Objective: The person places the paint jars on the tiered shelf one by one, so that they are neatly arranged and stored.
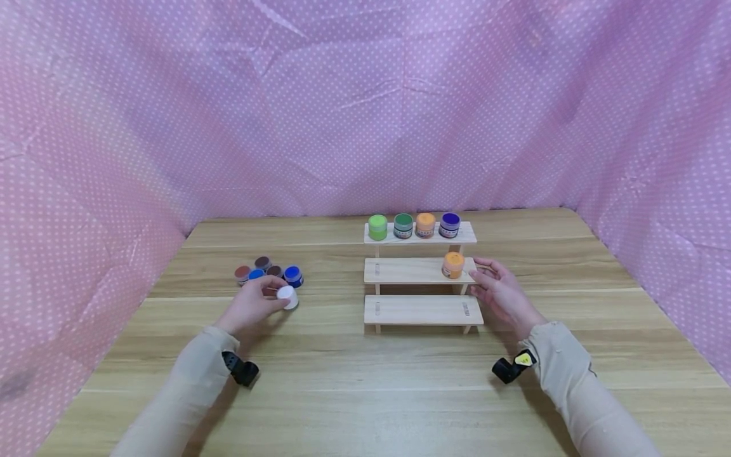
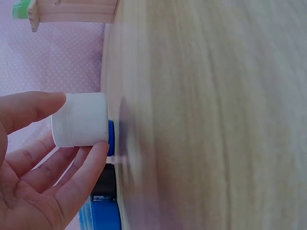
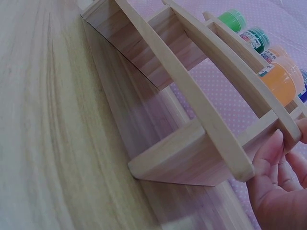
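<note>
The half-curled left hand (image 1: 257, 304) pinches a white jar (image 1: 288, 297), and the curled right hand (image 1: 504, 294) pinches the wooden shelf (image 1: 408, 271) at its three o'clock end.

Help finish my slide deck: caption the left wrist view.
Left hand grips a white paint jar, with a blue jar partly hidden behind it.

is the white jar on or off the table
Off: the left wrist view shows the left hand holding the white jar with a gap to the table.
</note>
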Demonstrator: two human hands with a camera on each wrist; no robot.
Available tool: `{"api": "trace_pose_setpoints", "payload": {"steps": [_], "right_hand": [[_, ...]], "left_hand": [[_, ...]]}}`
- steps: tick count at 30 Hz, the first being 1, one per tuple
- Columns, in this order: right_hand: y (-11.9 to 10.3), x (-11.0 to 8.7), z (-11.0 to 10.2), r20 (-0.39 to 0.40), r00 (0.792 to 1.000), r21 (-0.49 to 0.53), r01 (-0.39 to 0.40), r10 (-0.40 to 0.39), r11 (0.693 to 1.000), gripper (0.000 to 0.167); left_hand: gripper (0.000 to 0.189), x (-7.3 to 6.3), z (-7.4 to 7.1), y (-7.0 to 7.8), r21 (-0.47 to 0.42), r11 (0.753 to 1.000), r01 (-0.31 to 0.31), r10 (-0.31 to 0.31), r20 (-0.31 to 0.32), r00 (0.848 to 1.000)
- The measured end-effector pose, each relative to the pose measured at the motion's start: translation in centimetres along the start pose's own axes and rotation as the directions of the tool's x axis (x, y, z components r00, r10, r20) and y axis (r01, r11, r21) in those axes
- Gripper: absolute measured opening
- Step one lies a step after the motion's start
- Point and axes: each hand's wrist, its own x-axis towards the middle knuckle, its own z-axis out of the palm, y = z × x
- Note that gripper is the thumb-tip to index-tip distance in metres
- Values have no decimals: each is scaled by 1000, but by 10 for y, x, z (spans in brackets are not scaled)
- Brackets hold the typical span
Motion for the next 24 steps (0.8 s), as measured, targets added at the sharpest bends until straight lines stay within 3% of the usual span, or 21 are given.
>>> {"api": "trace_pose_setpoints", "payload": {"steps": [11, 18, 24], "right_hand": [[-1, -1, 1, 8, 1000, 19, 17, -17, 1000, 22], [-1, -1, 1, -6, 1000, -15, 2, -2, 1000, 22], [-1, -1, 1, -19, 1000, -30, -7, 6, 1000, 21]], "left_hand": [[37, -2, -4, 10, 34, 999, -36, 38, -36, 999], [35, -2, -5, 23, 104, 989, -105, 111, -56, 992], [36, -1, -3, 35, 112, 977, -183, 191, -59, 980]]}}
